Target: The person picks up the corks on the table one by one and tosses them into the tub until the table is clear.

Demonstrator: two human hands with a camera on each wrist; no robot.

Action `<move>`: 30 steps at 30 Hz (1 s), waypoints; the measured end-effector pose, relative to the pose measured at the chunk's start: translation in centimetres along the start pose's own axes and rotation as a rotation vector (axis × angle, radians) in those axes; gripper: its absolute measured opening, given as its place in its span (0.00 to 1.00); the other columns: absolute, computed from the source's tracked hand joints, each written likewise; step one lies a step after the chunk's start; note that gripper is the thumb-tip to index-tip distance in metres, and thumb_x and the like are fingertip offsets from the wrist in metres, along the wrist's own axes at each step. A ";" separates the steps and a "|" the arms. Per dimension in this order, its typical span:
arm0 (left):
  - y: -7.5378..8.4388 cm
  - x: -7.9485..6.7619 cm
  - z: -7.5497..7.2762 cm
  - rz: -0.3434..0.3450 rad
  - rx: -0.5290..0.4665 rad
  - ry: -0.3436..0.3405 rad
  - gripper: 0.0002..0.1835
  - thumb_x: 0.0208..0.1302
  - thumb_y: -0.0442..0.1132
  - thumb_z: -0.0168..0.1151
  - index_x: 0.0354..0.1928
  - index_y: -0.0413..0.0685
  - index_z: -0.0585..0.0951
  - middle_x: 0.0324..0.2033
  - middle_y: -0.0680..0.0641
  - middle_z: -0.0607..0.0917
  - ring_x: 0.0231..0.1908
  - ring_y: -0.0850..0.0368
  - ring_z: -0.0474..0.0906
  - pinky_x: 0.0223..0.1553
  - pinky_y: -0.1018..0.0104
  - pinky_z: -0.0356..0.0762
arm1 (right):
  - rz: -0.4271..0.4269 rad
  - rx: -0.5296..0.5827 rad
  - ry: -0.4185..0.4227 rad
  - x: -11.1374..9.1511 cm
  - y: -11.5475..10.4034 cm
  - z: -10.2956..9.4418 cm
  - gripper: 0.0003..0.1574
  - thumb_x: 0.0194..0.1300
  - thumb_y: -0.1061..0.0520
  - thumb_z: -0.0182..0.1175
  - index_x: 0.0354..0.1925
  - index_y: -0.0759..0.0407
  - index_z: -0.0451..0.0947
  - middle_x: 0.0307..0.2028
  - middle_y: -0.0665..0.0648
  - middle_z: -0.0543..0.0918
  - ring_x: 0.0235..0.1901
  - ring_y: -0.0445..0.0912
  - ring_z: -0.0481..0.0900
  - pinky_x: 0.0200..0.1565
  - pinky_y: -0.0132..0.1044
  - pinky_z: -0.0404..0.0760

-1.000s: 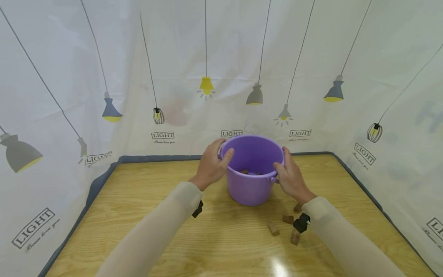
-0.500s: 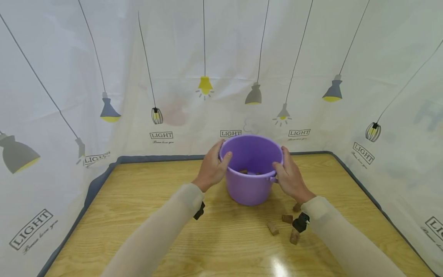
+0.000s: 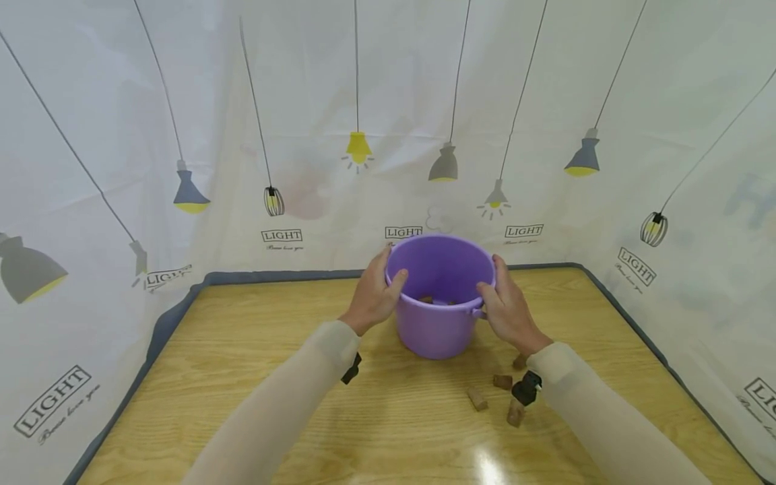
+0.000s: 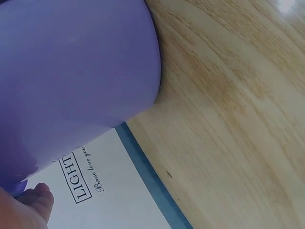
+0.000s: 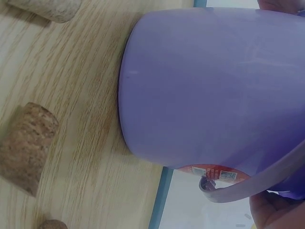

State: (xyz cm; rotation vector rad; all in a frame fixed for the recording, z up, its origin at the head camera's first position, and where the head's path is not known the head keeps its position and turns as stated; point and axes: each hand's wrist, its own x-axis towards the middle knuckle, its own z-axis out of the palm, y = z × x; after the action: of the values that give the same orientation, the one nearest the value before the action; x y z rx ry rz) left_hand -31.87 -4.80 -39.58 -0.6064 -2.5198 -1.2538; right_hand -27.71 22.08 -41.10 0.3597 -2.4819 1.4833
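A purple plastic bucket [image 3: 436, 333] stands upright on the wooden table, its mouth tipped into sight. My left hand [image 3: 371, 296] grips its rim on the left, thumb over the edge and fingers outside. On the opposite side my right hand [image 3: 512, 315] holds the rim the same way, beside the handle's end. A few brown corks [image 3: 427, 300] show at the bottom inside. In the right wrist view the bucket's handle [image 5: 257, 183] hangs along the side, near a red label [image 5: 221, 172].
Several loose corks [image 3: 477, 398] lie on the table [image 3: 254, 391] in front of the bucket, near my right wrist; one cork [image 5: 28, 148] shows large in the right wrist view. A white curtain [image 3: 339, 81] printed with lamps borders the table at the back and sides.
The head view has drifted slightly, and my left forearm has shifted a little to the right. Both hands keep their hold on the bucket, which stays in place.
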 end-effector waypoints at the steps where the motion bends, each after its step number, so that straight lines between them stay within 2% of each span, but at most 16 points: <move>1: 0.0 0.0 0.1 -0.003 0.000 0.000 0.37 0.76 0.47 0.49 0.79 0.36 0.54 0.77 0.37 0.61 0.75 0.43 0.59 0.75 0.51 0.56 | 0.000 0.001 -0.003 0.0 0.0 0.0 0.44 0.80 0.52 0.41 0.83 0.54 0.33 0.77 0.71 0.55 0.62 0.63 0.74 0.39 0.36 0.88; 5: -0.2 0.0 0.3 -0.022 -0.015 0.000 0.37 0.76 0.43 0.49 0.80 0.38 0.52 0.77 0.38 0.60 0.75 0.43 0.58 0.75 0.50 0.56 | 0.002 0.020 -0.014 0.0 -0.1 0.0 0.44 0.80 0.52 0.41 0.83 0.51 0.33 0.77 0.70 0.54 0.62 0.63 0.74 0.39 0.36 0.88; 11: -0.3 -0.2 0.5 -0.060 -0.051 -0.007 0.38 0.74 0.42 0.47 0.82 0.43 0.50 0.78 0.40 0.58 0.75 0.42 0.58 0.75 0.48 0.57 | -0.003 0.015 -0.009 0.1 0.0 0.0 0.44 0.80 0.51 0.42 0.83 0.50 0.34 0.77 0.70 0.55 0.62 0.63 0.75 0.38 0.36 0.88; 20: -0.2 -0.2 0.8 -0.074 -0.085 0.004 0.38 0.72 0.42 0.45 0.82 0.45 0.50 0.78 0.40 0.59 0.74 0.42 0.60 0.73 0.45 0.59 | -0.013 0.021 0.010 0.0 0.1 0.0 0.43 0.80 0.53 0.42 0.83 0.52 0.36 0.75 0.71 0.59 0.60 0.65 0.76 0.36 0.36 0.88; 30: -0.3 -0.4 1.0 -0.084 -0.124 0.016 0.37 0.74 0.39 0.44 0.82 0.46 0.49 0.79 0.43 0.58 0.75 0.45 0.58 0.75 0.48 0.57 | -0.007 0.027 -0.006 0.0 0.2 0.0 0.43 0.80 0.52 0.42 0.83 0.51 0.34 0.76 0.71 0.56 0.62 0.64 0.75 0.37 0.36 0.88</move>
State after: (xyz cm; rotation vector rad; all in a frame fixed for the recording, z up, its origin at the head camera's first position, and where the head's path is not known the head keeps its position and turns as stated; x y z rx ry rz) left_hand -31.68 -4.27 -40.53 -0.5194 -2.4922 -1.4468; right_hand -27.81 22.12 -41.25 0.3785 -2.4644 1.5167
